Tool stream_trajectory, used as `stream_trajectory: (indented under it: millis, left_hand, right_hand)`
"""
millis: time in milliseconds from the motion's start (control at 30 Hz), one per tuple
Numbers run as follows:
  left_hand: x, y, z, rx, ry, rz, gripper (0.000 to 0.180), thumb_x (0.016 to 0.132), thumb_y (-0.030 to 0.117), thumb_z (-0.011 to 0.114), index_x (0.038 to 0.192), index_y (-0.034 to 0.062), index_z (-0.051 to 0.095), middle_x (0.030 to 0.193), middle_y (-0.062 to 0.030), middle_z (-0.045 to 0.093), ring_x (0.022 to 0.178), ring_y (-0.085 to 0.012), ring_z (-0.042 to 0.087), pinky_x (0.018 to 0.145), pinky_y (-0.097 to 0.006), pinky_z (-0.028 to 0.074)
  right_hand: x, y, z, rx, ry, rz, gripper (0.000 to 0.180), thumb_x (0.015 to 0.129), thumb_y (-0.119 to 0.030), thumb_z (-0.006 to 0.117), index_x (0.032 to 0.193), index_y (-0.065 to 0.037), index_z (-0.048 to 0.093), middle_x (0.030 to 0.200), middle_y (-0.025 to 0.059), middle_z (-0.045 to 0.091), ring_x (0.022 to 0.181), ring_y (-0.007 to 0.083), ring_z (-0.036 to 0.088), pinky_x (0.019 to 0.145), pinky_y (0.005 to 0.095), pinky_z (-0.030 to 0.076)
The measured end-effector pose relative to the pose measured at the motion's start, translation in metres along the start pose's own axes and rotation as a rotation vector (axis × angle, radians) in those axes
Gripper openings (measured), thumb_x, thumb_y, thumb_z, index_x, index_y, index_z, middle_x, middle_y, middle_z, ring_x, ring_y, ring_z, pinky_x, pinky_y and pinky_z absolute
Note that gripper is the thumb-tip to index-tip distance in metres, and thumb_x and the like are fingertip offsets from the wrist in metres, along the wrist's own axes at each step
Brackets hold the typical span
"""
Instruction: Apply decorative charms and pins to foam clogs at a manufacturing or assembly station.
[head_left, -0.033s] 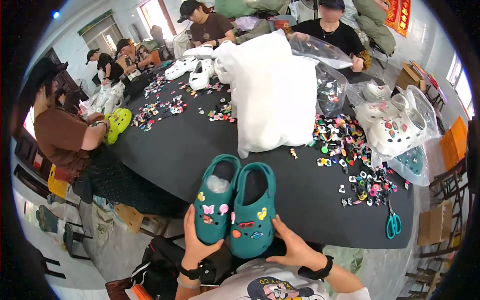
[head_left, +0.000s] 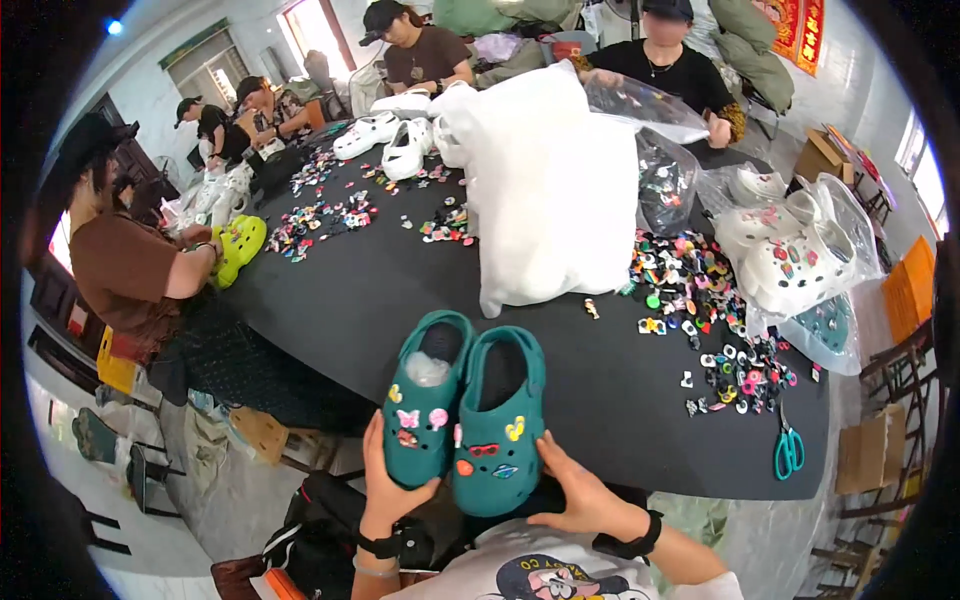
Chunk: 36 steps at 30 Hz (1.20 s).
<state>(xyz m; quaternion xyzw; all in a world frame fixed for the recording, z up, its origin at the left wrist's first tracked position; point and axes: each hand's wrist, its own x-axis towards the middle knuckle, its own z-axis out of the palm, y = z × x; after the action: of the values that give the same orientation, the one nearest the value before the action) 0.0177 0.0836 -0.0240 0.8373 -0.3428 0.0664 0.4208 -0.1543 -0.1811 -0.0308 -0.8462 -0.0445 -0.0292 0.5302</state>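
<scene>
While left hand [head_left: 389,492] grips left clog [head_left: 421,448], right hand [head_left: 583,500], cupped, braces right clog [head_left: 498,432]; gentle pressure, clear of charms [head_left: 408,419], seems best.

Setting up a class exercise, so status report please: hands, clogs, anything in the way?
Left hand on left teal clog. Right hand on right teal clog. Charms on both. Big white sack beyond, not between hands and clogs.

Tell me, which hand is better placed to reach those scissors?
Likely the right hand: the scissors lie on its side, while the left hand is farther away, cupping a green clog.
</scene>
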Motion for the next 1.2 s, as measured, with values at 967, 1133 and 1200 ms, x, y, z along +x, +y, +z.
stream_trajectory:
  millis: [967,1133,1200]
  left_hand:
    - [0.058,-0.009,0.025,0.503,0.172,-0.246,0.090,0.054,0.042,0.086,0.134,0.0182,0.052,0.148,-0.0152,0.032,0.141,-0.0382,0.023,0.106,-0.074,0.002]
    - [0.094,-0.031,0.022,0.518,0.195,-0.238,0.096,0.053,0.040,0.087,0.138,0.0180,0.048,0.148,-0.0152,0.032,0.140,-0.0382,0.024,0.106,-0.075,0.000]
    - [0.105,-0.036,0.019,0.529,0.146,-0.356,0.102,0.052,0.042,0.088,0.141,0.0186,0.045,0.150,-0.0136,0.029,0.142,-0.0363,0.023,0.106,-0.075,0.000]
  right_hand:
    - [0.184,0.037,-0.145,0.066,0.393,-0.086,0.061,0.085,-0.017,0.072,0.137,-0.004,0.042,0.136,0.0127,0.047,0.116,0.0233,0.054,0.085,0.0341,0.050]
    - [0.235,0.019,-0.205,-0.225,0.572,-0.209,0.062,0.082,-0.021,0.073,0.135,-0.005,0.045,0.130,0.0152,0.052,0.116,0.0291,0.053,0.090,0.0402,0.048]
    - [0.256,0.008,-0.225,-0.434,0.667,-0.319,0.062,0.081,-0.022,0.073,0.134,-0.005,0.045,0.130,0.0156,0.052,0.118,0.0312,0.052,0.092,0.0428,0.046]
